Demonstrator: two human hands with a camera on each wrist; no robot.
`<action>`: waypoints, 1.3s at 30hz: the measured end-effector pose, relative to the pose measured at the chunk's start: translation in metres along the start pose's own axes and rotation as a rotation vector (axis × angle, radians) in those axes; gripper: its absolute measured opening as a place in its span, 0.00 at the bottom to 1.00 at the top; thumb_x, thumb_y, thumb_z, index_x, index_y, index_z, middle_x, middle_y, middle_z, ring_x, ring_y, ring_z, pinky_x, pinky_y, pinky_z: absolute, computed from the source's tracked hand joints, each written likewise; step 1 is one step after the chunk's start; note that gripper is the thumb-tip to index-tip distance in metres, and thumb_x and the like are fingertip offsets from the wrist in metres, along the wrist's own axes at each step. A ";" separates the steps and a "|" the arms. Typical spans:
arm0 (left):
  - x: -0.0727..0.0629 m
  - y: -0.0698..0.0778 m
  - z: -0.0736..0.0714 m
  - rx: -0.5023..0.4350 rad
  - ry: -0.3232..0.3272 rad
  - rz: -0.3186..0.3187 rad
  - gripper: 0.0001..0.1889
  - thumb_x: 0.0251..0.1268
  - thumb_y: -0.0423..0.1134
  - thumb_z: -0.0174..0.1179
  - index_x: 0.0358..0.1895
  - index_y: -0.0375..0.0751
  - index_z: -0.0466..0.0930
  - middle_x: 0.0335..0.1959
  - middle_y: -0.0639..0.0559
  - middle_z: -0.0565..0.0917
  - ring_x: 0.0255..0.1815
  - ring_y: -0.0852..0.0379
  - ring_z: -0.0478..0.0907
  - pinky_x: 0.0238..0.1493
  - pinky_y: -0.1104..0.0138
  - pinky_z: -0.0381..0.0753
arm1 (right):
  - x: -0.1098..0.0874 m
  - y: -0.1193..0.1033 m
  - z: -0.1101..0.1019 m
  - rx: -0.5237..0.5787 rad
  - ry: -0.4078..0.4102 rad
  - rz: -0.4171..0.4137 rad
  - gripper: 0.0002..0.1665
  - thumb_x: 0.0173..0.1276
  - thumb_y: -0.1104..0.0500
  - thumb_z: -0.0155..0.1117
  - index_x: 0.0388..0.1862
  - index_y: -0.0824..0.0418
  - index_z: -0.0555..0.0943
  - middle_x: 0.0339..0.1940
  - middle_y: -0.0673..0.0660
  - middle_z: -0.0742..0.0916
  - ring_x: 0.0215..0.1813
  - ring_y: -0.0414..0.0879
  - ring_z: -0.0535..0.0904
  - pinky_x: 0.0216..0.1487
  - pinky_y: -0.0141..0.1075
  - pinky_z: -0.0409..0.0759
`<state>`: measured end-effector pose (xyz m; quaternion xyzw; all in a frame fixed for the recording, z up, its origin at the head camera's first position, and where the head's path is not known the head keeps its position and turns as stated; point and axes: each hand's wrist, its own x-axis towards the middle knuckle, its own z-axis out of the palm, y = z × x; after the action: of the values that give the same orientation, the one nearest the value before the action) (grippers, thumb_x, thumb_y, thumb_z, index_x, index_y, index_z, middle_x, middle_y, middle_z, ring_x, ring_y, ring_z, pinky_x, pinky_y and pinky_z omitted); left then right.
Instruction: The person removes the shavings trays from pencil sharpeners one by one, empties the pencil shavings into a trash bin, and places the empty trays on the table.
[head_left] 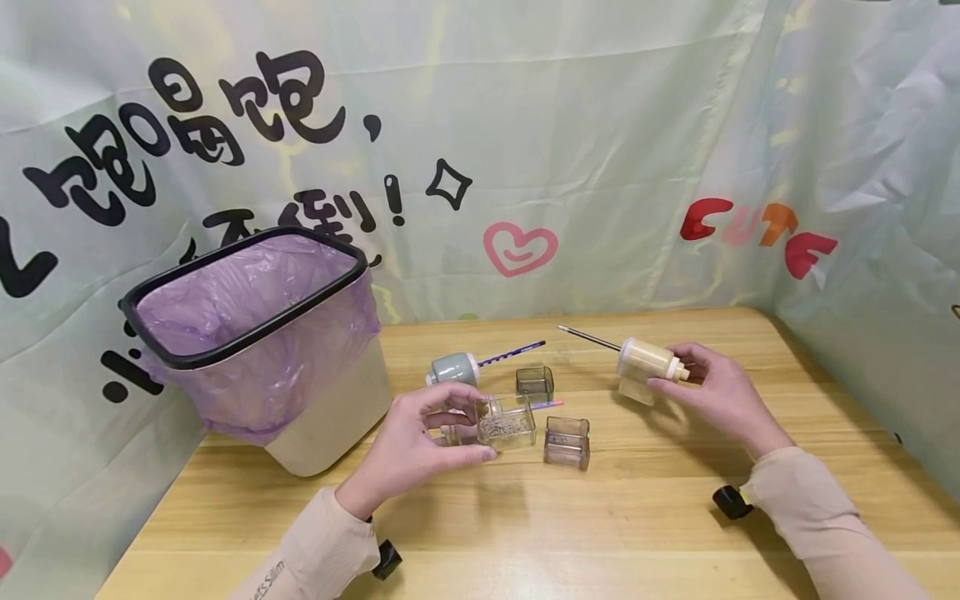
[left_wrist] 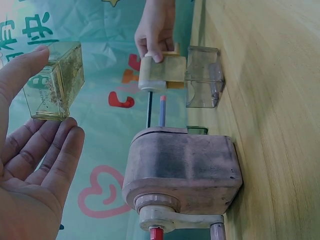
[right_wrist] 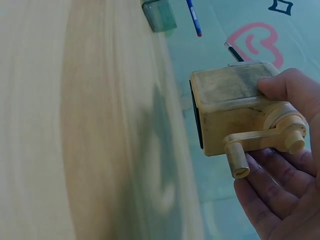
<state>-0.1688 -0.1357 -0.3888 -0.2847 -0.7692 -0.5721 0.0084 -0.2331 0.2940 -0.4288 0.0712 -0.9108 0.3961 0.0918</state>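
Observation:
My left hand point(head_left: 423, 442) pinches a clear drawer point(head_left: 507, 427) between thumb and fingertips, above the table; pencil shavings lie inside it. On the right, my right hand point(head_left: 723, 392) grips a yellow crank pencil sharpener point(head_left: 648, 360), thumb on its body in the right wrist view. A black pencil point(head_left: 588, 337) sticks out of its front. Beside the left hand stands a pinkish crank sharpener point(left_wrist: 180, 170), mostly hidden by the hand in the head view. A grey-green sharpener point(head_left: 453, 368) with a dark blue pencil point(head_left: 512, 354) in it sits just behind.
Two smoky clear drawers, one farther back point(head_left: 535, 382) and one nearer point(head_left: 567, 442), stand on the wooden table point(head_left: 600, 533) between the hands. A bin point(head_left: 330, 425) lined with a purple bag stands at the left. A printed curtain point(head_left: 600, 150) hangs behind the table.

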 end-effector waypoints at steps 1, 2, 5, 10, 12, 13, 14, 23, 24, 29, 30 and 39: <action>0.000 0.000 0.000 0.002 -0.001 -0.001 0.27 0.53 0.35 0.84 0.58 0.39 0.86 0.54 0.45 0.90 0.47 0.55 0.91 0.50 0.48 0.92 | 0.000 0.001 0.000 -0.003 -0.003 -0.003 0.37 0.68 0.47 0.80 0.67 0.65 0.79 0.57 0.68 0.89 0.46 0.25 0.80 0.44 0.20 0.80; 0.000 0.000 0.000 0.003 -0.002 -0.003 0.27 0.53 0.36 0.84 0.58 0.39 0.86 0.54 0.45 0.90 0.47 0.55 0.91 0.50 0.47 0.92 | 0.001 0.003 0.000 -0.004 -0.006 -0.003 0.37 0.68 0.47 0.80 0.67 0.65 0.79 0.57 0.69 0.89 0.46 0.25 0.80 0.44 0.20 0.80; 0.000 -0.001 0.000 0.005 -0.005 -0.011 0.27 0.54 0.36 0.84 0.58 0.39 0.86 0.54 0.45 0.90 0.47 0.55 0.91 0.50 0.46 0.92 | 0.002 0.007 -0.001 -0.012 -0.012 -0.003 0.36 0.68 0.47 0.80 0.66 0.66 0.79 0.56 0.68 0.89 0.45 0.25 0.80 0.43 0.21 0.81; 0.000 -0.001 0.000 -0.010 -0.006 -0.031 0.27 0.54 0.36 0.84 0.58 0.39 0.86 0.55 0.45 0.90 0.47 0.53 0.91 0.49 0.46 0.92 | 0.003 0.013 -0.003 -0.017 -0.013 0.001 0.36 0.69 0.48 0.80 0.66 0.66 0.79 0.56 0.68 0.89 0.44 0.24 0.80 0.43 0.21 0.81; 0.000 -0.001 0.000 -0.014 -0.007 -0.033 0.28 0.53 0.36 0.84 0.59 0.39 0.86 0.55 0.45 0.90 0.48 0.52 0.91 0.49 0.46 0.92 | 0.003 0.014 -0.004 -0.020 -0.015 0.000 0.36 0.69 0.48 0.80 0.67 0.67 0.79 0.56 0.69 0.89 0.44 0.24 0.80 0.43 0.21 0.81; 0.000 -0.001 0.000 -0.015 -0.008 -0.034 0.28 0.53 0.36 0.84 0.59 0.39 0.86 0.55 0.45 0.90 0.48 0.52 0.91 0.49 0.47 0.93 | 0.003 0.015 -0.005 -0.025 -0.016 -0.001 0.36 0.69 0.48 0.80 0.67 0.67 0.79 0.56 0.69 0.89 0.44 0.24 0.80 0.42 0.21 0.81; 0.000 -0.001 0.000 -0.015 -0.008 -0.036 0.28 0.53 0.36 0.84 0.59 0.39 0.86 0.55 0.45 0.90 0.48 0.52 0.91 0.48 0.49 0.93 | 0.003 0.015 -0.005 -0.030 -0.017 -0.001 0.37 0.69 0.48 0.80 0.67 0.68 0.79 0.56 0.69 0.89 0.44 0.25 0.80 0.42 0.21 0.81; 0.001 -0.001 0.000 0.012 0.000 -0.006 0.28 0.52 0.35 0.85 0.58 0.39 0.86 0.52 0.45 0.90 0.47 0.53 0.91 0.52 0.50 0.92 | 0.004 0.021 -0.008 -0.069 -0.015 0.000 0.36 0.69 0.48 0.80 0.67 0.68 0.79 0.55 0.70 0.89 0.46 0.32 0.82 0.41 0.21 0.80; 0.001 -0.001 0.000 0.015 0.000 -0.002 0.28 0.52 0.35 0.85 0.58 0.39 0.86 0.52 0.46 0.90 0.47 0.53 0.91 0.52 0.49 0.92 | 0.004 0.021 -0.008 -0.072 -0.015 0.000 0.36 0.68 0.48 0.80 0.66 0.68 0.80 0.55 0.69 0.89 0.46 0.32 0.82 0.41 0.21 0.80; 0.001 -0.001 0.000 0.010 -0.004 -0.021 0.29 0.53 0.36 0.85 0.59 0.39 0.85 0.53 0.46 0.90 0.47 0.53 0.91 0.52 0.48 0.92 | 0.004 0.024 -0.009 -0.085 -0.024 -0.007 0.36 0.68 0.48 0.80 0.66 0.68 0.80 0.54 0.69 0.90 0.44 0.32 0.82 0.41 0.23 0.81; 0.001 -0.001 -0.001 0.006 -0.005 -0.028 0.29 0.53 0.36 0.85 0.59 0.39 0.85 0.53 0.46 0.90 0.47 0.53 0.91 0.51 0.47 0.92 | 0.004 0.024 -0.009 -0.088 -0.026 -0.007 0.36 0.68 0.49 0.80 0.65 0.68 0.80 0.54 0.69 0.90 0.43 0.32 0.82 0.40 0.24 0.81; 0.001 -0.002 -0.001 -0.001 -0.004 -0.044 0.28 0.53 0.36 0.84 0.58 0.40 0.86 0.53 0.45 0.90 0.47 0.53 0.92 0.48 0.49 0.93 | 0.005 0.028 -0.012 -0.085 -0.058 0.007 0.36 0.68 0.49 0.80 0.66 0.68 0.79 0.55 0.69 0.89 0.46 0.35 0.83 0.41 0.24 0.82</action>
<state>-0.1710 -0.1368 -0.3893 -0.2691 -0.7750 -0.5718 -0.0059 -0.2424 0.3217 -0.4391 0.0757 -0.9294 0.3549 0.0670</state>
